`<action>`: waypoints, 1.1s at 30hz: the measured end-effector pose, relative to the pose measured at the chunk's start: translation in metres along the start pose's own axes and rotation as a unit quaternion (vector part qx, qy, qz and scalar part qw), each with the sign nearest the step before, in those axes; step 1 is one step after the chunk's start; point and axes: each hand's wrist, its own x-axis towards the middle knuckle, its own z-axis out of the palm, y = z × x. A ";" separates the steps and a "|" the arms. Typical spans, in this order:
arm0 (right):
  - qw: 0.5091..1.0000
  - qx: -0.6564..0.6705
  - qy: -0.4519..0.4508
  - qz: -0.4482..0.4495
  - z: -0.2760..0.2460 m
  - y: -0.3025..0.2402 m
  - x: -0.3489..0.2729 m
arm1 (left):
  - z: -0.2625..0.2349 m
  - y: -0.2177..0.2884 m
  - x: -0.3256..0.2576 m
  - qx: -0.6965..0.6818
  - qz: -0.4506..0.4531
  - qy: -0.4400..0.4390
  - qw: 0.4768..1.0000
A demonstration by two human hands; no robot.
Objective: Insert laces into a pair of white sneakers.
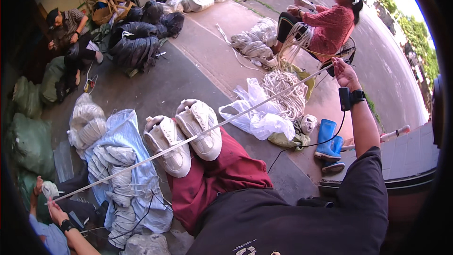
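Observation:
A long white shoelace (245,112) runs taut in a slant across the view, from low at the left to high at the right. At its left end, the fingers of my left hand (58,214) are closed on it. My right hand (346,73), on an outstretched arm, pinches its other end. Under the lace, a pair of light beige sneakers rests on my lap over dark red cloth: the left sneaker (169,148) and the right sneaker (200,132), toes toward me. The lace passes in front of both; I cannot tell whether it touches them.
Bundled white laces (120,193) lie on a blue sack (155,208) at left, beside a co-worker's hand (37,186). A clear plastic bag (255,108), a lace heap (285,92) and blue boots (326,139) are at right. Beyond sits a person in red (330,28); black bags (134,45) lie far left.

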 end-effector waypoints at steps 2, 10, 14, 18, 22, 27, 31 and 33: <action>1.000 0.008 -0.002 0.000 0.016 0.003 0.004 | -0.026 0.025 0.005 0.042 0.019 0.024 0.999; 1.000 -0.023 0.013 -0.010 0.029 0.000 -0.014 | -0.052 0.047 0.012 0.057 0.052 0.027 0.997; 0.999 -0.035 0.002 -0.017 0.038 -0.007 -0.031 | -0.049 0.017 0.008 0.035 0.046 0.055 0.997; 0.999 -0.032 -0.008 -0.010 0.054 0.006 -0.030 | -0.095 0.027 0.044 0.055 0.044 0.068 0.995; 0.999 -0.030 -0.011 -0.004 0.071 0.018 -0.027 | -0.124 0.045 0.073 0.120 0.037 0.035 0.991; 0.998 -0.056 -0.013 -0.013 0.087 0.005 -0.031 | -0.112 0.023 0.074 -0.025 0.016 0.087 0.996; 1.000 -0.025 -0.008 -0.017 0.089 0.006 -0.029 | -0.097 0.051 0.081 -0.019 0.039 0.074 0.996; 1.000 -0.009 -0.009 -0.018 0.083 0.004 -0.024 | -0.099 0.077 0.081 -0.016 0.053 0.060 0.997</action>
